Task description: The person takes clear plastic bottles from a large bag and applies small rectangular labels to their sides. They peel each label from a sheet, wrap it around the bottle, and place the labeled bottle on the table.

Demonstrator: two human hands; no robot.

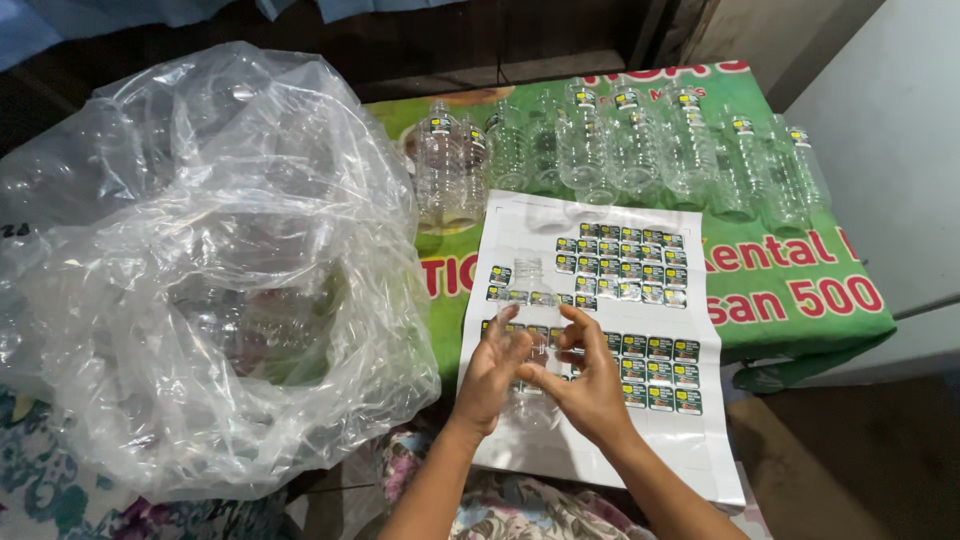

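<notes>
- Above the white sticker sheet (655, 300), centre frame: one clear plastic bottle (528, 330), upright, gripped between both hands.
- Left hand (492, 372): closed round the bottle's left side.
- Right hand (588, 378): fingers pressed to its right side.
- Behind, on the green-covered counter (800, 300): row of labelled bottles (640, 150).
- Left: large clear plastic bag (200, 270).

Big clear plastic bag (200, 270) crowds my left side, no way through there. Ahead, a row of clear bottles (620, 155) walls off the far bench (800, 300). Open room lies right, over the sticker sheet (690, 420) and green cover.
</notes>
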